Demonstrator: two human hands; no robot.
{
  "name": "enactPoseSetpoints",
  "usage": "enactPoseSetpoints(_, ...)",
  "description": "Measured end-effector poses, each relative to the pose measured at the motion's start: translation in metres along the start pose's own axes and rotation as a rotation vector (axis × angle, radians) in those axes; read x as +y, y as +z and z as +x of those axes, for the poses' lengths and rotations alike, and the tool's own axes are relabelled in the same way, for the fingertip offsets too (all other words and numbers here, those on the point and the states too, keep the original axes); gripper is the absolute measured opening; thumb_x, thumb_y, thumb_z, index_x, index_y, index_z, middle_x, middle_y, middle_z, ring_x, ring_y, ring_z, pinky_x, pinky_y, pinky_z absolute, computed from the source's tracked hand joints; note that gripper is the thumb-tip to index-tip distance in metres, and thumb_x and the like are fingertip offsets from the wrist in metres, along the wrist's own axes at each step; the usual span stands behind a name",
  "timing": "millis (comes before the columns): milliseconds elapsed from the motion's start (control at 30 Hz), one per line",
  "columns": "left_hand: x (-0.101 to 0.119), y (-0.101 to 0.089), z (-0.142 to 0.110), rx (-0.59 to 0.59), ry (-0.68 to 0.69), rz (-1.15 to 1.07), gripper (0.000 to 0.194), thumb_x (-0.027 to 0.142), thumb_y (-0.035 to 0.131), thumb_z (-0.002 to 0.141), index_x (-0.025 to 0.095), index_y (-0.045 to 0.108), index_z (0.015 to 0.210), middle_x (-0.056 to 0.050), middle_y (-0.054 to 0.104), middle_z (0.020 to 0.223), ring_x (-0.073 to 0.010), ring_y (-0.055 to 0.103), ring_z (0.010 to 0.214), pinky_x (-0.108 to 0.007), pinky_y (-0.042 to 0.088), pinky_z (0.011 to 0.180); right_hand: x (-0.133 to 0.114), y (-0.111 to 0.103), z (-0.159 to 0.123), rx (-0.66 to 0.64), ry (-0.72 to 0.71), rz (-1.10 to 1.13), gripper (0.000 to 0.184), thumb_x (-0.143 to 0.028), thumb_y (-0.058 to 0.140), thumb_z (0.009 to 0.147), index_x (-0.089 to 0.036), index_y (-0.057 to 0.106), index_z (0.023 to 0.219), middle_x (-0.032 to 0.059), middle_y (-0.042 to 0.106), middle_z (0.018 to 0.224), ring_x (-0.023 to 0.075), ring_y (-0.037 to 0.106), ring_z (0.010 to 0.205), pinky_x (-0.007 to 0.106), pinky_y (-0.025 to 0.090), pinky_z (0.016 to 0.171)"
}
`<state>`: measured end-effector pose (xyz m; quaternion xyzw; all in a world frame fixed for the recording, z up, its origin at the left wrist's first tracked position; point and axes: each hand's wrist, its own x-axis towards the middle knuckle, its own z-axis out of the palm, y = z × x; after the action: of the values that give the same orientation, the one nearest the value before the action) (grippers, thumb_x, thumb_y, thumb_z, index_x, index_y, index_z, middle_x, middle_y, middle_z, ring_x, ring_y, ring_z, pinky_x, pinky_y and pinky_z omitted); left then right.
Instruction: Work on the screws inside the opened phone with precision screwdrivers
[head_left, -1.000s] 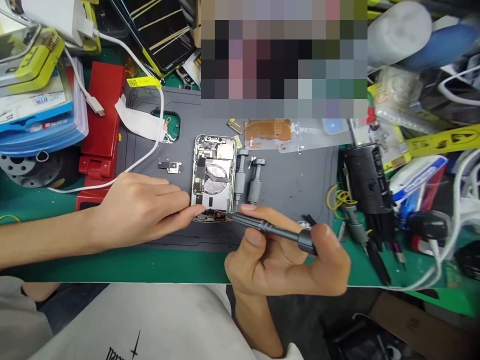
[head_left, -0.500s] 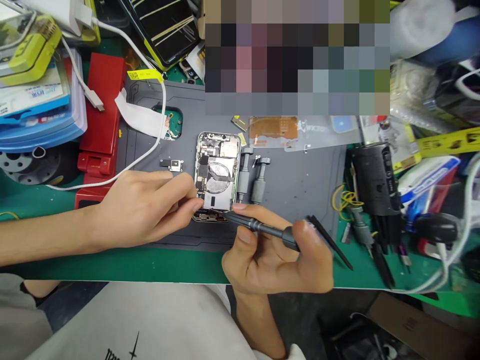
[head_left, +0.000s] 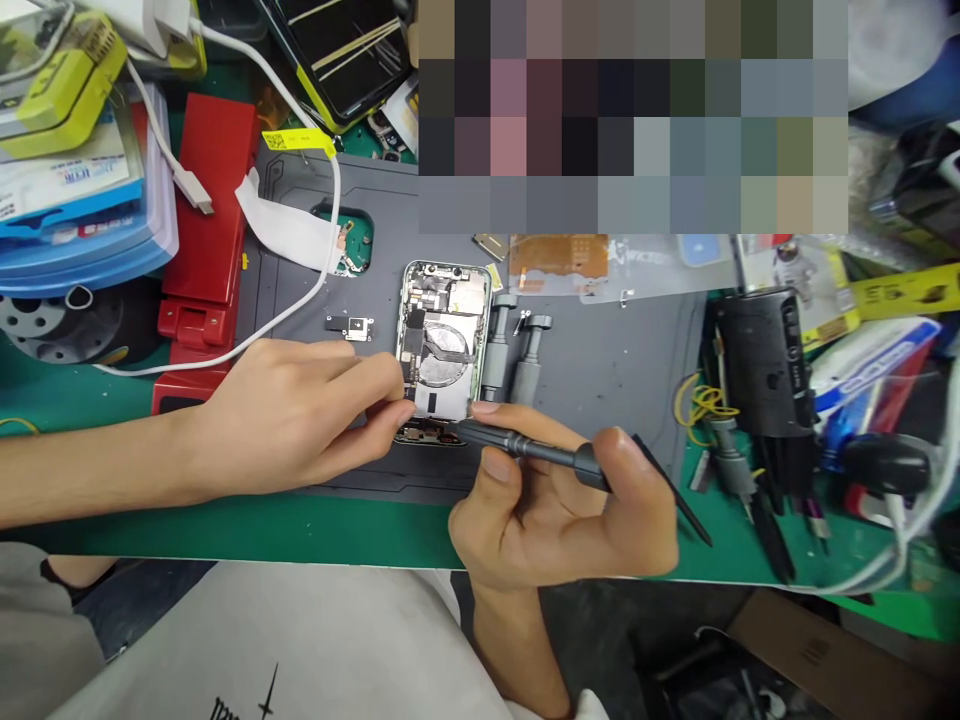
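Observation:
An opened smartphone (head_left: 452, 400), its inner parts bare, lies upright in view on the grey work mat (head_left: 600, 400). My right hand (head_left: 562, 510) is closed round a dark grey screwdriver (head_left: 536, 450), whose tip points left to the lower end of the phone. The tip itself is too small to make out. My left hand (head_left: 315, 410) is closed, thumb and forefinger pinched at the phone's lower left edge. What the pinch holds, if anything, is hidden. Just above that hand lies a small metal phone part (head_left: 352, 328).
Two grey screwdrivers (head_left: 529, 360) stand close to the phone's right side. A white cable (head_left: 300, 300) crosses the mat at left, near a red tool (head_left: 206, 210). A black holder (head_left: 769, 360) with tools is at right. The top middle is pixelated.
The whole view has shifted slightly, so the phone and mat appear a little further right. Both hands keep nearly the same pose at the phone.

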<state>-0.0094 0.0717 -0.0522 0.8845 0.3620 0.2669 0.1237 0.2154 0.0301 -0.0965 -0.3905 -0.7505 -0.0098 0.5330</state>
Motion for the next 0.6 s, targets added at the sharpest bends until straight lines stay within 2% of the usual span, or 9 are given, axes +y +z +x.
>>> enactPoseSetpoints(300,0.000,0.000,0.000,0.003,0.018,0.021,0.026,0.027,0.050,0.108,0.019,0.058,0.085,0.003,0.052,0.063,-0.0115,0.047,0.053,-0.031,0.029,0.051,-0.001,0.000,0.004,-0.012,-0.052,-0.022,0.069,-0.007,0.065,0.099,-0.021,0.042,0.162,0.0084,0.067,0.114,0.0163,0.078,0.094,0.034,0.068,0.079)
enactPoseSetpoints(433,0.000,0.001,0.001,0.010,0.025,0.028,0.027,0.027,0.049,0.108,0.019,0.059,0.084,0.003,0.052,0.062,-0.0116,0.048,0.053,-0.030,0.029,0.051,-0.008,-0.005,0.004,-0.018,-0.083,-0.086,0.057,-0.015,0.058,0.105,-0.015,0.046,0.161,0.0146,0.071,0.117,0.0231,0.079,0.102,0.039,0.069,0.080)
enactPoseSetpoints(600,0.000,0.001,0.001,0.015,0.026,0.035,0.026,0.026,0.050,0.108,0.019,0.058,0.084,0.004,0.051,0.063,-0.0115,0.047,0.054,-0.029,0.030,0.051,-0.017,-0.009,0.006,0.019,-0.086,-0.245,0.051,-0.017,0.057,0.106,-0.020,0.055,0.156,0.0127,0.074,0.112,0.0228,0.076,0.103,0.039,0.069,0.079)
